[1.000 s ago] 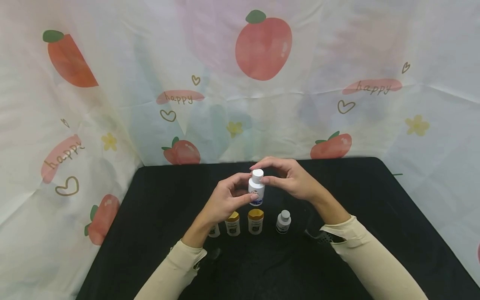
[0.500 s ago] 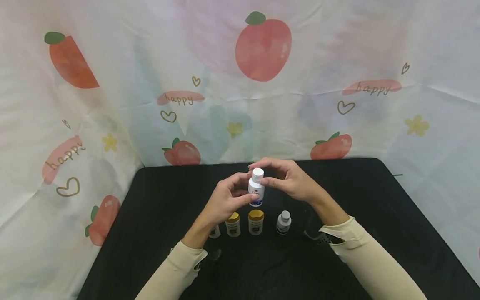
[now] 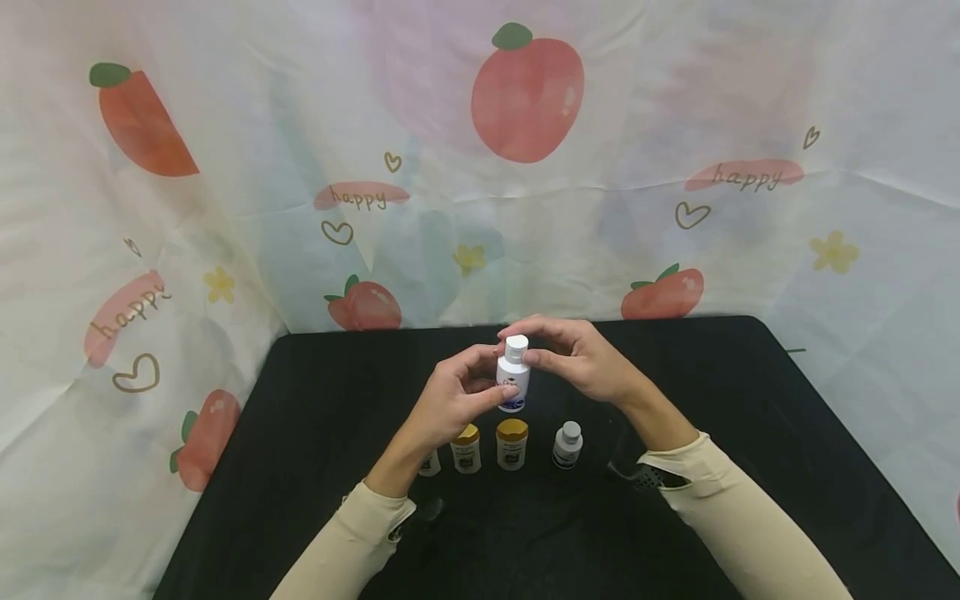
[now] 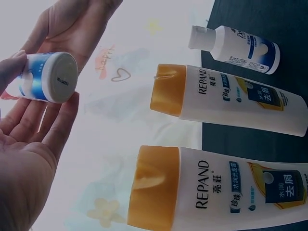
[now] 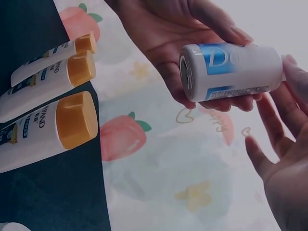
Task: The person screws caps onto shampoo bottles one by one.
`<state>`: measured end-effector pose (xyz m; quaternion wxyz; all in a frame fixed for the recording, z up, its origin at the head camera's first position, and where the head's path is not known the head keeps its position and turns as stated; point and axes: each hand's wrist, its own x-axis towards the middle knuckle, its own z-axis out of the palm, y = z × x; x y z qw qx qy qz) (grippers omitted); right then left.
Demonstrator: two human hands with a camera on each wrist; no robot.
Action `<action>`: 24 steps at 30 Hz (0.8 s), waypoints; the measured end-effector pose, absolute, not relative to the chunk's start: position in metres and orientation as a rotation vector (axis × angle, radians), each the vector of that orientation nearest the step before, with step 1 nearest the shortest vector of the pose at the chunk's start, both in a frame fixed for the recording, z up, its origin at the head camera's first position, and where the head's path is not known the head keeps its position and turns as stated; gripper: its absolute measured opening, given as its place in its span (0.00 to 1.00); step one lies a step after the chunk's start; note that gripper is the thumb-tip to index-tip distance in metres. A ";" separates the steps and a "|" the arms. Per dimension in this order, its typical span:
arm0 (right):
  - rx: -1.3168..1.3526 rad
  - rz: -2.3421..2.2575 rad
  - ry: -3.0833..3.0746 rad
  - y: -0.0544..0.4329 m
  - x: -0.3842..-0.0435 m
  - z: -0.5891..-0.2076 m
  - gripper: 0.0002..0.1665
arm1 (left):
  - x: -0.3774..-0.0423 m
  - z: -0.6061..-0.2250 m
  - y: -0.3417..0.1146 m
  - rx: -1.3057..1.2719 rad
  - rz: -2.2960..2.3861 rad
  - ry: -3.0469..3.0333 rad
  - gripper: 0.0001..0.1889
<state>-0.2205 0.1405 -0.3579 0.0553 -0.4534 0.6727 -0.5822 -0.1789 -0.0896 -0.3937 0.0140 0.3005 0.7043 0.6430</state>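
A small white bottle with a blue label (image 3: 512,372) is held upright above the table in the head view. My left hand (image 3: 452,392) grips its body, thumb across the front. At its white cap (image 3: 516,342), my right hand (image 3: 588,358) pinches with thumb and fingers. The left wrist view shows the bottle's round base (image 4: 62,78) beside my left hand (image 4: 24,168). From the right wrist view, the blue-and-white label (image 5: 236,70) faces the camera, the right fingers (image 5: 281,115) cover the cap end, and the left hand (image 5: 159,43) supports the body.
On the black table (image 3: 600,533) stand several white REPAND bottles with yellow caps (image 3: 512,445) in a row, one partly behind my left wrist. A small white-capped bottle (image 3: 567,445) stands to their right. A printed cloth (image 3: 525,242) hangs behind the table.
Hardly anything differs. The bottle's cap and my right fingers shift very slightly, while my left hand stays in place around the body.
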 end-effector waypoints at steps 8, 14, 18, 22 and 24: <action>-1.437 -1.781 2.083 0.140 -0.222 -0.359 0.19 | -0.180 -0.393 -0.088 0.931 2.010 2.241 0.23; -1.470 -1.772 2.142 0.143 -0.224 -0.361 0.20 | -0.179 -0.391 -0.087 0.918 1.998 2.268 0.23; -1.409 -1.766 2.112 0.142 -0.224 -0.361 0.20 | -0.180 -0.392 -0.087 0.897 1.990 2.256 0.24; -1.346 -1.757 2.066 0.141 -0.223 -0.360 0.21 | -0.180 -0.394 -0.087 0.890 1.987 2.244 0.23; -1.333 -1.759 2.056 0.140 -0.223 -0.360 0.21 | -0.179 -0.394 -0.088 0.899 1.989 2.238 0.23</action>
